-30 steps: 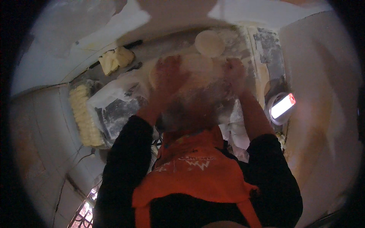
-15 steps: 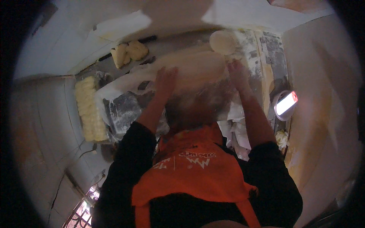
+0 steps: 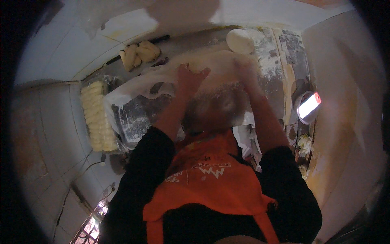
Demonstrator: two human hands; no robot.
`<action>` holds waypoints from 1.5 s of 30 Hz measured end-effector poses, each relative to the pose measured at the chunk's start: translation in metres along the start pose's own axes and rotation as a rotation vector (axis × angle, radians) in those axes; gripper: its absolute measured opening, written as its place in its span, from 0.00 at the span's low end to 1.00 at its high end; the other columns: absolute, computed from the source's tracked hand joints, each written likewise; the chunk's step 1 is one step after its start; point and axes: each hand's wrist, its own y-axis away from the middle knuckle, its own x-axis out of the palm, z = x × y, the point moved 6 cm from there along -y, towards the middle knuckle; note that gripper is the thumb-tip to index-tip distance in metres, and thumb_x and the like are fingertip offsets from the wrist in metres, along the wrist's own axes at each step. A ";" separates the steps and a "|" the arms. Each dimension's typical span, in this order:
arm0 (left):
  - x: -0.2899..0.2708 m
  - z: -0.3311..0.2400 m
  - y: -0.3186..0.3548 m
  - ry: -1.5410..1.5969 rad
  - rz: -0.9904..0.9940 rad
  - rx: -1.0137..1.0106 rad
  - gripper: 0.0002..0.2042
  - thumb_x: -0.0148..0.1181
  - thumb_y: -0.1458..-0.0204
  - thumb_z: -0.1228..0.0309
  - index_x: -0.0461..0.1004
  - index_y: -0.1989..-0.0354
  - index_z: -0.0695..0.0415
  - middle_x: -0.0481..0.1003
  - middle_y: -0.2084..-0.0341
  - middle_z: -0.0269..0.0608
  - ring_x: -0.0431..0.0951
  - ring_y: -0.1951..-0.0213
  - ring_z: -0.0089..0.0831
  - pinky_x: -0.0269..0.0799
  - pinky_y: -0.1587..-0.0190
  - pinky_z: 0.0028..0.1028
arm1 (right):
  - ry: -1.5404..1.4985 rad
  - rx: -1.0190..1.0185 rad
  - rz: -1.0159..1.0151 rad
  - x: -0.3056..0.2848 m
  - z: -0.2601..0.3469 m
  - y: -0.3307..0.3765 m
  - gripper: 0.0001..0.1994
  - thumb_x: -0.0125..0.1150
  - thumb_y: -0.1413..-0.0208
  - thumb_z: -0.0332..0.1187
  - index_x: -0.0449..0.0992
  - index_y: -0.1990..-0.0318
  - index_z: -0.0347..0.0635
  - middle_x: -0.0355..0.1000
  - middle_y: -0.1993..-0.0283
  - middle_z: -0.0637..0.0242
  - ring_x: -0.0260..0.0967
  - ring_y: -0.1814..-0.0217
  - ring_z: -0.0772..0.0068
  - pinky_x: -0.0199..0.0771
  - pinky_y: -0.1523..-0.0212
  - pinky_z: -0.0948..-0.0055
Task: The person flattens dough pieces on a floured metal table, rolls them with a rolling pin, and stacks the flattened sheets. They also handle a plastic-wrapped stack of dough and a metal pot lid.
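A wide, thin, pale sheet that looks like stretched dough (image 3: 162, 75) lies across the floured worktop. My left hand (image 3: 191, 79) rests over the middle of this sheet, thumb and fingers spread apart. On the sheet's right part is my right hand (image 3: 246, 73), smeared by motion, so its fingers are hard to make out. Just beyond the right hand stands a round white bowl (image 3: 239, 41). Left of the sheet's far edge sit several lumps of dough (image 3: 140, 53).
At the left end, rows of pale dough pieces (image 3: 97, 118) lie in clear plastic. A lit phone (image 3: 309, 107) rests on a round container at the right, beside the wall. White flour (image 3: 266, 61) coats the worktop's right part. Tiled wall (image 3: 97, 44) borders the far side.
My left hand has moved right and its thumb has spread out. My right hand has shifted slightly left. The sheet's far edge has changed shape under the hands.
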 end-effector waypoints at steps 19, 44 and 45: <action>-0.055 -0.078 0.101 1.059 0.277 -0.048 0.23 0.72 0.51 0.72 0.78 0.45 0.51 0.75 0.45 0.50 0.77 0.43 0.43 0.81 0.48 0.38 | -1.499 0.535 0.402 0.031 0.082 0.106 0.29 0.45 0.28 0.55 0.68 0.32 0.43 0.72 0.36 0.60 0.68 0.33 0.60 0.70 0.32 0.56; -0.288 0.288 0.033 0.878 0.140 -0.318 0.29 0.70 0.46 0.70 0.69 0.36 0.60 0.78 0.46 0.45 0.78 0.45 0.40 0.77 0.44 0.40 | -0.288 0.136 0.393 0.282 0.165 0.139 0.34 0.79 0.50 0.41 0.72 0.40 0.31 0.78 0.47 0.54 0.77 0.47 0.59 0.80 0.49 0.59; -0.290 0.292 0.024 0.790 0.089 -0.369 0.30 0.70 0.46 0.68 0.68 0.35 0.61 0.77 0.46 0.46 0.78 0.45 0.42 0.77 0.44 0.40 | -0.325 0.204 0.443 0.285 0.162 0.132 0.33 0.78 0.49 0.41 0.73 0.40 0.31 0.77 0.47 0.54 0.76 0.47 0.57 0.79 0.48 0.57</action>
